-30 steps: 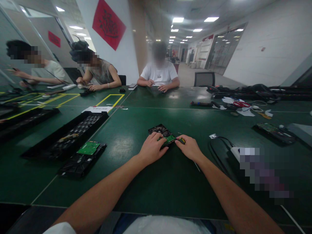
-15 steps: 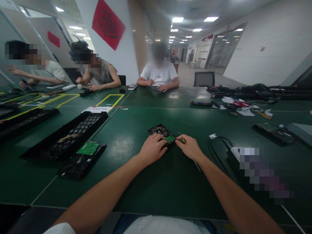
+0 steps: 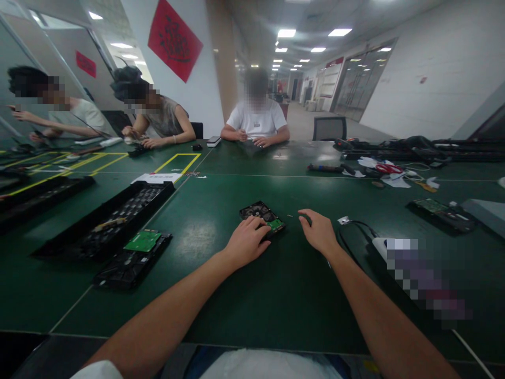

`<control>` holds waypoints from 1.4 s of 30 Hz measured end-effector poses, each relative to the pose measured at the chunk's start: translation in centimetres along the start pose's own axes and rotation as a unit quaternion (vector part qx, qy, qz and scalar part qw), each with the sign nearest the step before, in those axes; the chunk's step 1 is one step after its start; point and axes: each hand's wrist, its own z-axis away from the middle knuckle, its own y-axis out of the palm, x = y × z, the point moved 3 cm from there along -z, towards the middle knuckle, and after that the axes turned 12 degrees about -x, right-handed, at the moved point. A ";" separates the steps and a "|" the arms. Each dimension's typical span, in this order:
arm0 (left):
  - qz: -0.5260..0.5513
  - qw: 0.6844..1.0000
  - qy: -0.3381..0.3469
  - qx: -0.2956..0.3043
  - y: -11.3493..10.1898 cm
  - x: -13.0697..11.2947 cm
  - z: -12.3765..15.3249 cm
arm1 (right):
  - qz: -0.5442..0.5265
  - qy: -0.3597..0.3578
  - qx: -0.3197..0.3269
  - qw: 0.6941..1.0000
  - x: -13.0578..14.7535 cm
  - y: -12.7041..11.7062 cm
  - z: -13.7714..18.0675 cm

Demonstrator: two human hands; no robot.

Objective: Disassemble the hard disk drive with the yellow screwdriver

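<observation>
My left hand (image 3: 248,239) presses on a hard drive (image 3: 258,209) with a black casing and a green circuit board at its near end; its fingers cover part of the drive. To the right, apart from the drive, hovers my right hand (image 3: 319,231), thumb and index finger parted. A short bit of a thin metal shaft (image 3: 329,265), seemingly a screwdriver's, shows by its wrist; the handle is hidden. Tiny loose bits, perhaps screws (image 3: 290,215), lie between the hands. Another hard drive (image 3: 136,258) with a green board rests at left.
A long black tray (image 3: 59,239) stands at left on the green table (image 3: 221,310). At right are a white power strip (image 3: 381,245) with a cable, a further drive (image 3: 442,215), and red-handled scissors (image 3: 389,168) among papers. Several people sit across the table.
My right hand has drawn away from the drive to the right, and its thumb and index finger have parted. The yellow-and-black handle no longer shows. My left hand stays on the drive.
</observation>
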 end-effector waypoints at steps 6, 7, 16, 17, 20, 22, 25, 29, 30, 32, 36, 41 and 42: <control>0.015 1.000 0.022 0.001 0.1 -0.5 0.0 | 0.044 0.006 0.045 0.998 -1.0 1.0 -0.1; 0.016 1.000 0.023 0.002 0.1 -0.5 0.0 | 0.041 0.009 0.046 0.998 -1.2 1.2 -0.1; 0.008 1.000 0.022 0.003 0.2 -0.4 0.0 | -0.010 0.034 0.036 0.999 -1.9 1.4 -0.2; 0.007 1.000 0.021 0.003 0.3 -0.4 0.0 | -0.009 0.034 0.036 0.999 -1.8 1.5 -0.2; 0.001 1.000 0.015 -0.003 0.5 -0.4 0.0 | -0.005 0.041 0.033 0.999 -1.7 1.6 -0.3; -0.006 1.000 0.011 -0.010 0.7 -0.5 0.0 | -0.007 0.043 0.033 0.999 -1.7 1.7 -0.4; -0.017 1.000 0.010 -0.017 0.8 -0.6 0.1 | -0.008 0.024 0.034 0.999 -1.6 2.1 -0.6; -0.021 1.000 0.015 -0.018 0.8 -0.7 0.1 | 0.011 0.002 0.034 0.999 -1.5 3.1 -1.0; -0.021 0.999 0.016 -0.018 0.8 -0.6 0.1 | 0.017 0.003 0.034 0.999 -1.5 3.3 -1.1; -0.021 0.999 0.019 -0.016 0.9 -0.6 0.1 | 0.028 0.009 0.035 0.999 -1.5 3.7 -1.4; -0.016 0.999 0.021 -0.017 0.8 -0.5 0.1 | 0.042 0.009 0.043 0.998 -1.3 4.3 -1.9; -0.014 1.000 0.024 -0.013 0.7 -0.5 0.1 | 0.056 -0.015 0.055 0.997 -0.7 5.0 -2.8; -0.013 1.000 0.024 -0.013 0.7 -0.5 0.1 | 0.062 -0.017 0.053 0.997 -0.6 5.1 -2.9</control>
